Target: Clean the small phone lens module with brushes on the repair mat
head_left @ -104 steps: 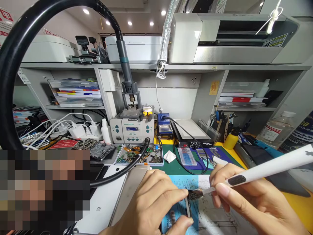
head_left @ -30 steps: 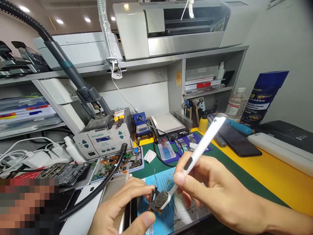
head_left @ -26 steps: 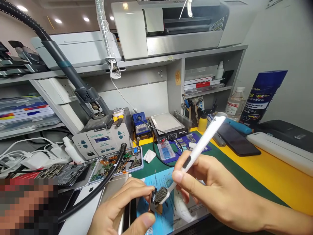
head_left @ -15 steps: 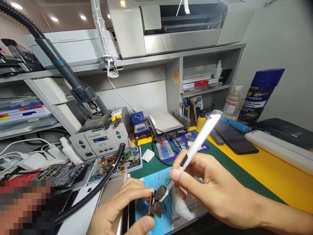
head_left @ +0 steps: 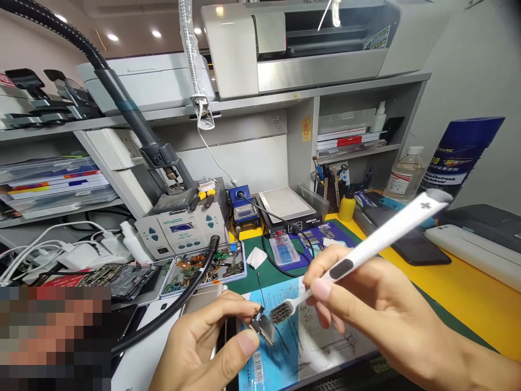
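Note:
My left hand (head_left: 203,342) pinches a small flat electronic part (head_left: 262,327) between thumb and fingers, just above a blue printed sheet (head_left: 285,347). My right hand (head_left: 366,309) grips a white toothbrush-style brush (head_left: 382,233) by its handle. The brush's dark bristles (head_left: 281,312) sit right beside the part, at its upper right edge. The handle slants up and to the right over the yellow bench top.
A rework station (head_left: 183,228) with a black hose (head_left: 179,298) stands at the back left, beside a tray of circuit parts (head_left: 203,269). A hot plate (head_left: 287,206), a phone (head_left: 407,244), a bottle (head_left: 402,174) and a blue spray can (head_left: 459,157) lie to the right. White phones (head_left: 150,336) lie at the left.
The view has swung a little to the left. The part in my left hand has tilted flatter, and the brush handle has dropped to a lower slant, its bristles staying at the part.

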Demonstrator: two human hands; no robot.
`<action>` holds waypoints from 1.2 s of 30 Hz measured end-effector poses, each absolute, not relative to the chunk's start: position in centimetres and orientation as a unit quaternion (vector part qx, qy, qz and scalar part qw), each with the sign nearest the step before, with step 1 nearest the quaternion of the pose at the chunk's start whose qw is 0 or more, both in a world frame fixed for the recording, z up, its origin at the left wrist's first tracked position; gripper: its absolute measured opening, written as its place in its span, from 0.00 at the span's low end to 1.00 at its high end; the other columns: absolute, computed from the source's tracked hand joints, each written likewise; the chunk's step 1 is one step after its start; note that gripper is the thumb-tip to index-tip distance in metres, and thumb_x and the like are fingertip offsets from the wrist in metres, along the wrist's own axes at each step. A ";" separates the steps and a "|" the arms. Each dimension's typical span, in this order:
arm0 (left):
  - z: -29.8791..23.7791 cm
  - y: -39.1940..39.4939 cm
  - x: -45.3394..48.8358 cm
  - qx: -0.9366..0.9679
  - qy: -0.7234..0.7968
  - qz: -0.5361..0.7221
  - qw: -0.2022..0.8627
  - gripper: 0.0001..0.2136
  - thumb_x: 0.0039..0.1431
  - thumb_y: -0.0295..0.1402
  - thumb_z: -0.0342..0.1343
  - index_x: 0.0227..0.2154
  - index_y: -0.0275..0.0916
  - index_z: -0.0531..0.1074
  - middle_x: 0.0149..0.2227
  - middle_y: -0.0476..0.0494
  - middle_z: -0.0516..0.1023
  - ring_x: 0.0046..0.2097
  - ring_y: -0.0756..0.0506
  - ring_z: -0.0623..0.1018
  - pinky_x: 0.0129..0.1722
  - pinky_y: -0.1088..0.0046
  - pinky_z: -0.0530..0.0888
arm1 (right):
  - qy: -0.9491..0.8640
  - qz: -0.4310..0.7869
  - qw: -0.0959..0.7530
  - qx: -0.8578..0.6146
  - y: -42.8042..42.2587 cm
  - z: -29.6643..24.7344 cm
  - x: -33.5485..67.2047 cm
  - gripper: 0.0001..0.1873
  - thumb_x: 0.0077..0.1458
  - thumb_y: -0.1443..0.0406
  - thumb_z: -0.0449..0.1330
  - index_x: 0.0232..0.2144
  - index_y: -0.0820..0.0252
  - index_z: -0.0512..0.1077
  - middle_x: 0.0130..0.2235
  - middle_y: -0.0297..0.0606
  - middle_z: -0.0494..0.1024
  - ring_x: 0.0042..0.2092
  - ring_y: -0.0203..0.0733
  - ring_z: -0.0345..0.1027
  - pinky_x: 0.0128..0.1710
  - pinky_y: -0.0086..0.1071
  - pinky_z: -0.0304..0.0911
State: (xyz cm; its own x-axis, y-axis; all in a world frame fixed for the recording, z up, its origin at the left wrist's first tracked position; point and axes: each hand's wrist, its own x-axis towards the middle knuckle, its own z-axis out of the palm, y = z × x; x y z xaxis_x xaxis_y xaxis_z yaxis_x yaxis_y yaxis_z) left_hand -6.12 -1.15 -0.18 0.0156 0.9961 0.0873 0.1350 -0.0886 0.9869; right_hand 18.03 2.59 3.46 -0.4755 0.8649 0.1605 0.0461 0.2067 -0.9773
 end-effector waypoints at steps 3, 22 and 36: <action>-0.2 -1.1 -6.2 0.566 0.495 0.482 0.450 0.14 0.51 0.43 0.66 0.37 0.40 0.82 0.43 0.42 0.80 0.45 0.42 0.79 0.45 0.73 0.74 | -0.680 0.536 0.376 -0.329 2.3 3.0 18.2 0.12 0.67 0.54 0.56 0.37 0.55 0.70 0.30 0.32 0.68 0.31 0.37 0.62 0.30 0.30 0.61; -0.2 -0.8 -6.1 0.628 0.471 0.479 0.393 0.09 0.51 0.37 0.67 0.36 0.46 0.83 0.37 0.45 0.81 0.41 0.44 0.79 0.42 0.74 0.76 | -0.777 0.422 0.321 -0.340 2.0 3.8 18.1 0.14 0.69 0.57 0.51 0.33 0.55 0.68 0.29 0.35 0.69 0.31 0.41 0.63 0.31 0.33 0.63; 0.1 -0.7 -6.6 0.675 0.463 0.449 0.359 0.09 0.54 0.36 0.65 0.39 0.46 0.82 0.38 0.45 0.83 0.43 0.44 0.80 0.44 0.74 0.78 | -0.787 0.399 0.323 -0.342 2.0 3.7 17.9 0.15 0.68 0.55 0.51 0.32 0.54 0.67 0.28 0.32 0.67 0.29 0.39 0.62 0.29 0.32 0.61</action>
